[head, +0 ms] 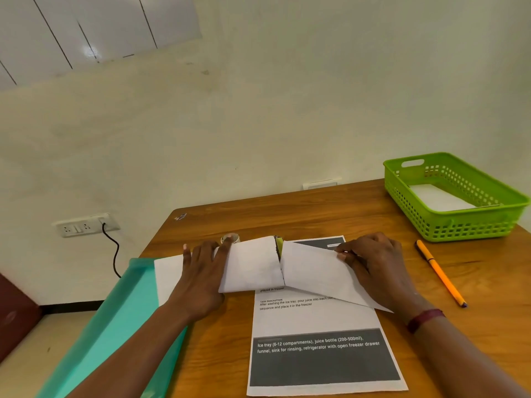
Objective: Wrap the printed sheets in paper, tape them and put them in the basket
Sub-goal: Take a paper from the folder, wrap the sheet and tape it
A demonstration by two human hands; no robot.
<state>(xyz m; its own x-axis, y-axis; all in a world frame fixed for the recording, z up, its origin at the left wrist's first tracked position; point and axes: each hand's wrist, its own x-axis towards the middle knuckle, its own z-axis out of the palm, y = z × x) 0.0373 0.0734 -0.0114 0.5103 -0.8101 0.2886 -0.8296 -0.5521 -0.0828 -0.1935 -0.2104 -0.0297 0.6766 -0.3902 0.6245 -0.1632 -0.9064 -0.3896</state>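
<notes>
A white wrapping paper (253, 265) lies folded over a small bundle in the middle of the wooden table (359, 214); a yellow-green sliver shows at the gap between its two flaps. My left hand (201, 271) presses flat on the left flap with straight fingers. My right hand (373, 262) pinches the right flap (313, 274) at its upper edge. A printed sheet (319, 351) with dark bands lies under the bundle, reaching toward me. A roll of clear tape (230, 238) sits just behind my left fingers. The green basket (448, 225) stands at the back right with a white paper inside.
An orange pen (439, 272) lies right of my right hand. A teal sheet (115, 326) hangs over the table's left edge. A wall socket with a black cable (86, 225) is on the wall at left. A dark red seat (14, 311) is at far left.
</notes>
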